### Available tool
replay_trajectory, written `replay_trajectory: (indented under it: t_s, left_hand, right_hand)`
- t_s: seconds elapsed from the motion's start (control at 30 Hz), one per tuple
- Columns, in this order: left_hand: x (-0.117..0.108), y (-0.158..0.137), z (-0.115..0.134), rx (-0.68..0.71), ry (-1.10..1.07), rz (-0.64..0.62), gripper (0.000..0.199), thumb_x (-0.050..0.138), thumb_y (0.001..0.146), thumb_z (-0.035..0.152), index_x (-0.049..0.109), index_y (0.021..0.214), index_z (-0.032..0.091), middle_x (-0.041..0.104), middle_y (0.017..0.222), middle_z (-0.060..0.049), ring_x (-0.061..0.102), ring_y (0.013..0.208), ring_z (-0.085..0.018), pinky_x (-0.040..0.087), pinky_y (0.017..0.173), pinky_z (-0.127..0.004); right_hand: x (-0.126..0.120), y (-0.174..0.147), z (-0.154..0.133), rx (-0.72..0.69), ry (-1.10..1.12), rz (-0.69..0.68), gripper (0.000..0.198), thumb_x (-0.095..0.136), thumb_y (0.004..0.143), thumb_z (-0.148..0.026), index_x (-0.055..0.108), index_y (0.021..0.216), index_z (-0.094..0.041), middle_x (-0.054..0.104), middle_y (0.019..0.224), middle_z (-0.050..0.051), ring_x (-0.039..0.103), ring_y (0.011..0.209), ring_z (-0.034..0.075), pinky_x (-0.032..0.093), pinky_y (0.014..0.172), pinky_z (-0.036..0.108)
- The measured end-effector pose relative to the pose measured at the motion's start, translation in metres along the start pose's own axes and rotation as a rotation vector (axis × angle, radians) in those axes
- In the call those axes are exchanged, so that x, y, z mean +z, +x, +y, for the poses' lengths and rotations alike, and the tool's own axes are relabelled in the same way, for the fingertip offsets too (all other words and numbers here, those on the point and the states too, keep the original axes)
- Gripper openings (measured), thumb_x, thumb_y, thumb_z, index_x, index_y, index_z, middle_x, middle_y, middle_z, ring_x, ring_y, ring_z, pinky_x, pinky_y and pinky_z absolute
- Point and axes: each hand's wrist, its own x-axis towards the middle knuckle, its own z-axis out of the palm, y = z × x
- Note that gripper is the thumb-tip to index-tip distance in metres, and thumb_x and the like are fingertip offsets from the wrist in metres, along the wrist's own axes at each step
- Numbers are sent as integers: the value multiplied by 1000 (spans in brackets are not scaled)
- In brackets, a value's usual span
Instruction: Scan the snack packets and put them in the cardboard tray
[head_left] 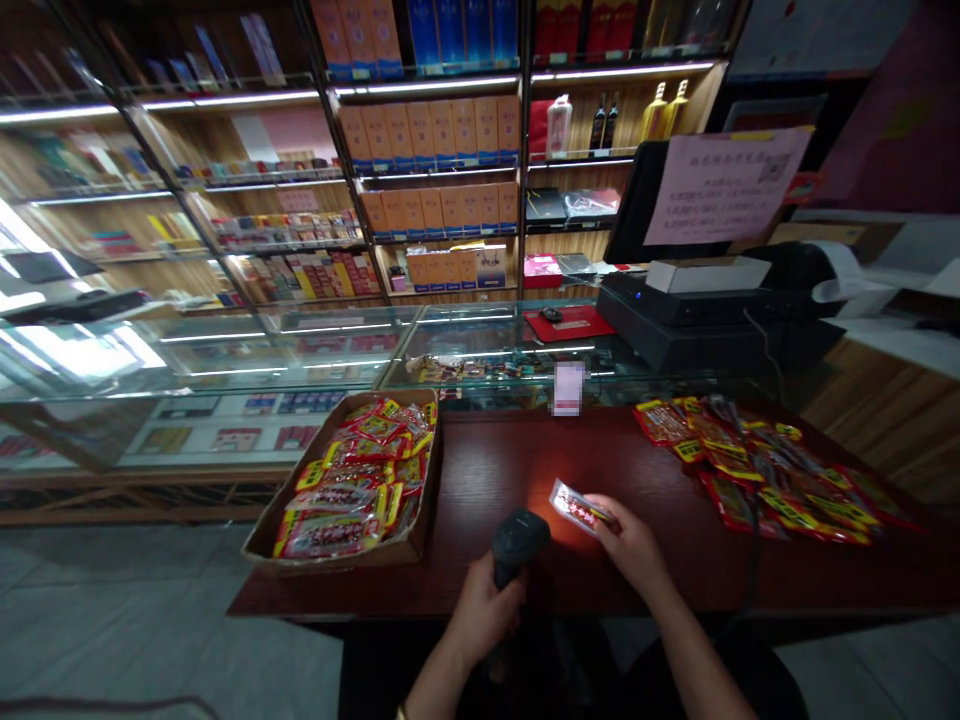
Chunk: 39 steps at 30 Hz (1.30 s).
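Note:
My left hand [486, 612] is wrapped round the handle of a black barcode scanner [520, 537] at the front edge of the dark red table. Orange light falls on the tabletop between the scanner and my right hand [626, 540]. Pinched in that right hand is a small snack packet [576, 508] with a pale, clear end and red-and-white print, held just above the table. To the left, a cardboard box [430, 510] holds many red and yellow snack packets [360, 478]. More such packets [780, 475] lie in a loose pile on the right.
A glass display counter [337, 345] runs behind the table [487, 450]. At the back right stand a monitor [637, 200] with a paper notice [727, 185] and a black cash drawer [660, 325]. A cable crosses the right pile. Shelves of boxes and bottles line the wall.

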Motion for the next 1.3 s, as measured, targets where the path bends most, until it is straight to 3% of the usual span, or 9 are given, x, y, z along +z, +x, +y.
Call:
replay_trajectory:
  t_s: [0.63, 0.77, 0.87, 1.0, 1.13, 1.2, 1.3]
  left_hand:
    - [-2, -2, -1, -12, 31, -40, 7, 57, 69, 18, 58, 76, 17, 53, 49, 6, 51, 40, -11, 38, 40, -20]
    - [-1, -3, 3, -20, 15, -29, 12, 57, 70, 20, 61, 81, 17, 56, 52, 5, 53, 42, -12, 40, 41, -20]
    - [1, -1, -1, -65, -20, 5, 19, 60, 73, 23, 62, 90, 16, 58, 54, 5, 52, 40, -12, 39, 38, -21]
    - [3, 3, -6, -90, -70, 3, 23, 62, 75, 26, 62, 95, 15, 59, 55, 5, 51, 37, -12, 38, 36, -20]
    - [2, 5, -7, -67, -77, -23, 19, 60, 77, 23, 62, 95, 16, 57, 54, 7, 50, 38, -10, 40, 37, -19]
    - [1, 5, -7, -52, -89, -32, 20, 59, 76, 19, 61, 95, 16, 58, 55, 7, 50, 38, -9, 40, 37, -19]
    - [0, 4, -10, -39, -99, -30, 22, 57, 73, 15, 62, 95, 15, 56, 54, 7, 49, 38, -9, 41, 38, -19]
  right_hand:
    - [1, -2, 2, -7, 2, 21, 38, 55, 80, -29, 70, 114, -27, 76, 119, 4, 70, 111, 25, 51, 103, 41]
    - [1, 0, 13, 31, 52, 25, 39, 58, 81, -35, 68, 118, -27, 75, 119, 4, 70, 110, 26, 52, 101, 41]
    - [1, 8, 11, 103, 154, 95, 51, 63, 81, -44, 63, 128, -24, 76, 117, 8, 73, 105, 27, 56, 95, 40]
    - [13, 26, -30, 136, 354, 70, 58, 68, 77, -51, 66, 127, -22, 76, 119, 10, 73, 105, 28, 60, 86, 36]
    - [52, 45, -103, 117, 430, -183, 45, 68, 79, -45, 75, 115, -21, 77, 117, 8, 74, 102, 28, 59, 86, 37]
    - [80, 58, -139, 39, 396, -322, 38, 66, 80, -35, 75, 114, -20, 78, 114, 8, 74, 100, 25, 58, 88, 38]
    - [130, 89, -190, -195, 277, -387, 38, 65, 79, -18, 73, 116, -20, 78, 115, 6, 72, 105, 22, 55, 95, 37]
